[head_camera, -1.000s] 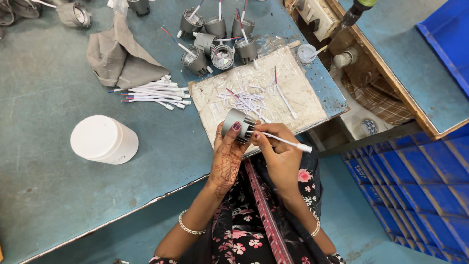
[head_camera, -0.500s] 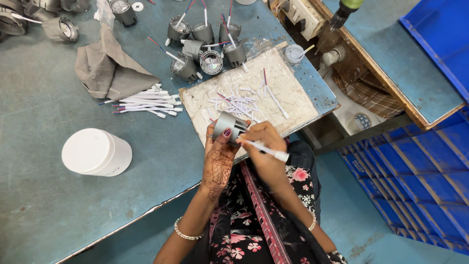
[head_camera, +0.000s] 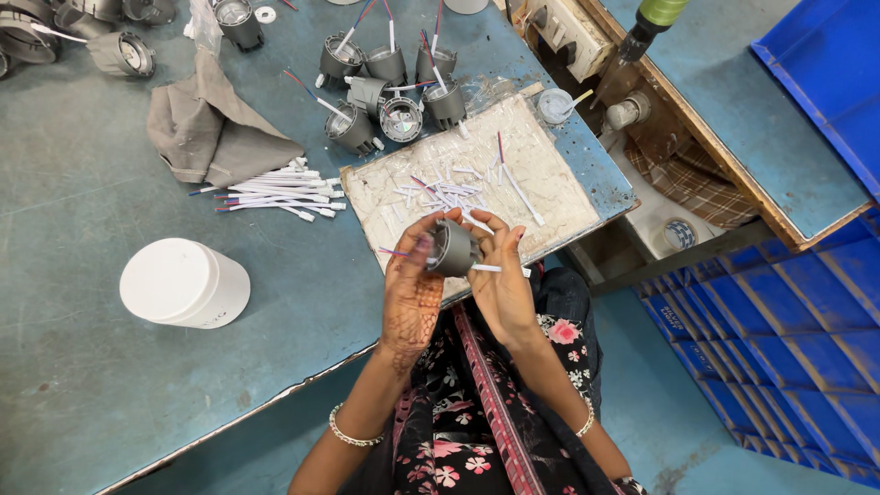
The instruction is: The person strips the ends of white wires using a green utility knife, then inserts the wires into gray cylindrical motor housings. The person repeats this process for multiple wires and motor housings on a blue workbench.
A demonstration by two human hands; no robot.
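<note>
Item: grey housing (head_camera: 453, 248), held over the near edge of the board (head_camera: 550, 174). We find the left hand (head_camera: 412, 293) pinching it at its 9 o'clock side, fingertips (head_camera: 429, 240) pressed to the shell. The right hand (head_camera: 500, 284) grips it from 3 o'clock, fingers curled close around the body. A white lead (head_camera: 490, 268) sticks out at the housing's 4 o'clock, under the right fingers; red and blue wire ends (head_camera: 392, 252) show at 9 o'clock, past the left fingers (we cannot tell what they join to).

Board: pale, stained, lying at 12 o'clock from the hands, strewn with short white sleeve pieces (head_camera: 440, 188) and a few wires.

At the board's 12 o'clock: a cluster of grey housings (head_camera: 390, 92) with wires standing up.

At 10 o'clock from the hands: a bundle of white leads (head_camera: 275, 192), and beyond it a crumpled grey cloth (head_camera: 206, 128).

At 9 o'clock: a white tub (head_camera: 183, 284), well apart from the hands.

All rest on the blue-green table (head_camera: 82, 385). At 3 o'clock, off the table: blue crates (head_camera: 779, 330).
</note>
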